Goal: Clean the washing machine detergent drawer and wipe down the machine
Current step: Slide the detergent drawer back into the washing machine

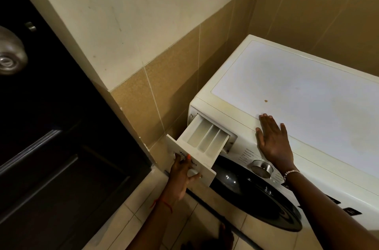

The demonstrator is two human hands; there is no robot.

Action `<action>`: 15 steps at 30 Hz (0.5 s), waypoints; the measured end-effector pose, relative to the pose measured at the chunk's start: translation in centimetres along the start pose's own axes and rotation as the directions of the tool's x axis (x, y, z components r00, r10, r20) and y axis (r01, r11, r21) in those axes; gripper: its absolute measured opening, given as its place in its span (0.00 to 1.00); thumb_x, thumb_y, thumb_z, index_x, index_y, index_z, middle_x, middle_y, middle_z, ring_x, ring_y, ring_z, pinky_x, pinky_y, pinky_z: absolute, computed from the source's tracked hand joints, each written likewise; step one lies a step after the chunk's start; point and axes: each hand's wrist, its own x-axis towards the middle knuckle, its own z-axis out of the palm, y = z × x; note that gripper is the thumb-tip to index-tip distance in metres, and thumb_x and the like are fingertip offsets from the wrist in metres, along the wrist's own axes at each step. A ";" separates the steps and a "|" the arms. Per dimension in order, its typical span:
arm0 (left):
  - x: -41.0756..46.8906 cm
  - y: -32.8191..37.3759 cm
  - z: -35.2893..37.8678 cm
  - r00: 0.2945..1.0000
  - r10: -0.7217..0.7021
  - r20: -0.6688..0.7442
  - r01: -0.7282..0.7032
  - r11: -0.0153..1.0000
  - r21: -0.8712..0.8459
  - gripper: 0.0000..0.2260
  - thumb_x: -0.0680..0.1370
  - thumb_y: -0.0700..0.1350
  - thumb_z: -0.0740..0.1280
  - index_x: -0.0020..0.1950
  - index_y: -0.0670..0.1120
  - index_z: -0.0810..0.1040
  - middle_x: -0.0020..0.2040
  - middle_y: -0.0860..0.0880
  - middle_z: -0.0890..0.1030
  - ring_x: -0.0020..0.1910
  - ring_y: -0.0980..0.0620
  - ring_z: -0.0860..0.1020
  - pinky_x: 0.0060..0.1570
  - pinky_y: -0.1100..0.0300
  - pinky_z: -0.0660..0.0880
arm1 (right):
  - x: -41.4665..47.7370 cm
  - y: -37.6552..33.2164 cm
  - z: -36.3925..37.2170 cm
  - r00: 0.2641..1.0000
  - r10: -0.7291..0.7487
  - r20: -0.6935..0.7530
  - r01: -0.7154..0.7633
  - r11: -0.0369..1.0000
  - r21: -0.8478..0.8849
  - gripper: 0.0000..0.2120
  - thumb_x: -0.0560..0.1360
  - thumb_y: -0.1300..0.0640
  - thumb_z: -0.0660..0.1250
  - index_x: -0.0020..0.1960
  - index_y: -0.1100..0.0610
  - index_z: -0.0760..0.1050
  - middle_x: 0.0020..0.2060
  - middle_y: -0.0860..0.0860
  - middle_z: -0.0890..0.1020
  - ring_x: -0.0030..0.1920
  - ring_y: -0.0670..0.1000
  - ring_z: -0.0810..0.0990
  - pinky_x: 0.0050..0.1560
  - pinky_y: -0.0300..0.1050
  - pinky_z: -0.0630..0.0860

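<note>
Detergent drawer (207,137) at upper front left of washing machine (307,85), dial (262,168) right of drawer, door (51,126) far left.

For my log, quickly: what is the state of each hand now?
Left hand: grips the detergent drawer front.
Right hand: open, flat on the washing machine top.

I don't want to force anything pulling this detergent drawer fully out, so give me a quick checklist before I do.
1. Left hand grips the drawer front: ok.
2. Right hand lies flat on the machine top, bracing: ok.
3. Drawer partly out, three compartments showing: ok.
4. Release catch at the back: cannot tell, hidden in the housing.
5. Machine top clean: not ok, a brown spot sits on it.
6. Cloth to hand: cannot tell, none in view.
</note>
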 end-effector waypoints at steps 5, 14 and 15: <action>-1.0 -0.1 -0.8 1.000 -0.023 -0.019 0.022 0.999 -0.048 0.19 0.79 0.41 0.59 0.69 0.50 0.64 0.54 0.44 0.74 0.60 0.42 0.71 0.39 0.49 0.81 | -0.1 0.1 -0.1 1.000 -0.003 0.002 0.003 1.000 0.002 0.33 0.75 0.43 0.39 0.74 0.58 0.59 0.73 0.54 0.63 0.74 0.53 0.58 0.73 0.56 0.51; -0.9 0.0 -0.4 0.999 -0.037 -0.038 0.035 0.997 -0.072 0.19 0.79 0.40 0.60 0.69 0.50 0.63 0.53 0.45 0.73 0.58 0.42 0.72 0.37 0.50 0.81 | 0.0 0.3 0.0 1.000 0.002 0.003 -0.002 1.000 -0.002 0.33 0.75 0.43 0.39 0.74 0.57 0.59 0.73 0.54 0.63 0.74 0.52 0.58 0.74 0.56 0.51; -0.8 0.1 -0.1 0.999 -0.030 -0.035 0.028 0.997 -0.067 0.17 0.79 0.41 0.60 0.67 0.51 0.64 0.52 0.45 0.74 0.58 0.43 0.72 0.38 0.50 0.81 | 0.0 0.3 0.0 1.000 0.001 0.001 -0.001 1.000 -0.005 0.32 0.75 0.43 0.39 0.74 0.57 0.59 0.73 0.54 0.63 0.74 0.52 0.59 0.73 0.56 0.52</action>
